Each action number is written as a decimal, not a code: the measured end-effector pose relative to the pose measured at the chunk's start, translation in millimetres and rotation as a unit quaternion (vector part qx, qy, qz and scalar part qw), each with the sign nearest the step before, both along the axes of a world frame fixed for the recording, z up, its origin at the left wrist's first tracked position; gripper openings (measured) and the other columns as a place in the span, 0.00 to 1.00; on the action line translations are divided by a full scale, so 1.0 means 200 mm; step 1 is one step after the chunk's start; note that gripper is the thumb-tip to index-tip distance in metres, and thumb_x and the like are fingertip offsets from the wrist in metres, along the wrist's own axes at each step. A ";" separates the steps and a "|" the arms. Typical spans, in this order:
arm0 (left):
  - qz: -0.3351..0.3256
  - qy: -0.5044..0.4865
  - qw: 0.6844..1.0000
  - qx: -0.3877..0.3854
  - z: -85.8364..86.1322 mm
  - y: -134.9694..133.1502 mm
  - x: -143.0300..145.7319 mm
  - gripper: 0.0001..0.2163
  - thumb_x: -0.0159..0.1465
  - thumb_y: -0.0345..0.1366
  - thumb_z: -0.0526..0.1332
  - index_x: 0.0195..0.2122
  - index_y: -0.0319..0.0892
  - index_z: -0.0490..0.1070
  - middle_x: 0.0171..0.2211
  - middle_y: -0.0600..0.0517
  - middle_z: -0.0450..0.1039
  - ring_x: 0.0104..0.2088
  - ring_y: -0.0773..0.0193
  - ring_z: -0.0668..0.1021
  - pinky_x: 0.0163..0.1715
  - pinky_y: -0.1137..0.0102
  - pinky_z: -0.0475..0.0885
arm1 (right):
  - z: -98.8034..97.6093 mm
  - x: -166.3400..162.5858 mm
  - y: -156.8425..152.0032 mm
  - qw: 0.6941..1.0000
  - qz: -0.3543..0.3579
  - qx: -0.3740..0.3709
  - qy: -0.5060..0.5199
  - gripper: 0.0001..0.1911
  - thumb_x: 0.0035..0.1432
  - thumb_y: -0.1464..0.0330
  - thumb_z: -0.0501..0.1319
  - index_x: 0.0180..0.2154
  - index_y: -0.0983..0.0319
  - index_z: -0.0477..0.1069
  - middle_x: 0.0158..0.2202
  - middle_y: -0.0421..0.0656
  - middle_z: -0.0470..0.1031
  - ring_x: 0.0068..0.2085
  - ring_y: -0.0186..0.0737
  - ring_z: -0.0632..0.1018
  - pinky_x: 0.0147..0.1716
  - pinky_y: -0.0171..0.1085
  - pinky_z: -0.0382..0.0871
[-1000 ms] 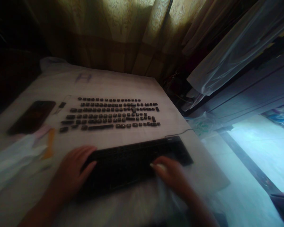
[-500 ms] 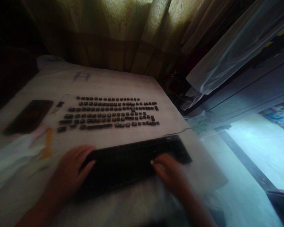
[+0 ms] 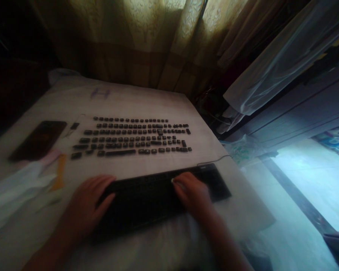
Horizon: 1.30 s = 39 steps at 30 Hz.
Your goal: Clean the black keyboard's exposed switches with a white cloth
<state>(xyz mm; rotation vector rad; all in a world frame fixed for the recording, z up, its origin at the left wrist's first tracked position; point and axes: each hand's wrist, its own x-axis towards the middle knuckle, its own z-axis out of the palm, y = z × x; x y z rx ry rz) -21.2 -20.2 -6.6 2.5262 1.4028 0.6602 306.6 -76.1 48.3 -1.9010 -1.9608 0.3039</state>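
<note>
At the near side of the pale table (image 3: 147, 103), we see a black keyboard (image 3: 149, 207) lying aslant, its far long edge toward the rows of loose keycaps (image 3: 121, 152). Our left hand (image 3: 87, 201) clasps the keyboard's left end, thumb over the top and fingers bent along the far corner. Our right hand (image 3: 192, 194) is over the keyboard, right of its middle, with thumb and forefinger curled close together; a small pale spot shows at the fingertips, and we cannot tell whether it is a nail or something pinched. A thin cable (image 3: 214, 160) runs from the keyboard's far edge toward the table's right side.

Beyond the keyboard, we find the keycaps set out in several rows, a long bar-shaped one among the nearest. To their left lies a dark phone (image 3: 38, 140), with a small dark object (image 3: 74, 126) between it and the rows. Nearer us on the left, we make out a crumpled white cloth (image 3: 15, 186) and, just beside it, an orange strip (image 3: 59, 172). A patterned curtain (image 3: 145, 30) hangs behind the table.
</note>
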 end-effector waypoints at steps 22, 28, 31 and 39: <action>0.006 -0.008 1.000 -0.005 -0.03 -0.01 0.00 0.21 0.69 0.51 0.50 0.56 0.46 0.67 0.53 0.44 0.75 0.54 0.48 0.75 0.55 0.46 0.69 | 0.05 -0.07 0.01 0.992 -0.035 -0.114 -0.040 0.11 0.61 0.73 0.59 0.38 0.57 0.80 0.39 0.43 0.78 0.39 0.41 0.80 0.39 0.36 0.70; 0.003 -0.011 1.000 -0.004 -0.02 -0.01 0.01 0.21 0.68 0.51 0.51 0.56 0.46 0.67 0.53 0.44 0.74 0.54 0.49 0.75 0.56 0.48 0.68 | 0.06 -0.07 0.01 0.988 -0.072 -0.121 -0.061 0.08 0.62 0.71 0.60 0.39 0.59 0.78 0.39 0.44 0.80 0.40 0.45 0.81 0.38 0.38 0.69; 0.004 -0.009 1.000 -0.004 -0.02 -0.01 0.01 0.21 0.69 0.50 0.50 0.56 0.46 0.67 0.53 0.45 0.75 0.54 0.49 0.75 0.56 0.48 0.68 | 0.06 -0.07 0.00 0.986 -0.079 -0.126 -0.074 0.07 0.61 0.71 0.60 0.38 0.59 0.77 0.38 0.44 0.80 0.39 0.44 0.81 0.37 0.37 0.68; 0.009 -0.015 1.000 -0.005 -0.03 -0.01 0.01 0.22 0.68 0.52 0.50 0.55 0.46 0.68 0.53 0.45 0.75 0.53 0.48 0.75 0.56 0.48 0.68 | 0.07 -0.07 -0.03 0.982 -0.089 -0.144 -0.082 0.06 0.60 0.72 0.61 0.37 0.60 0.77 0.37 0.44 0.81 0.37 0.46 0.81 0.35 0.38 0.66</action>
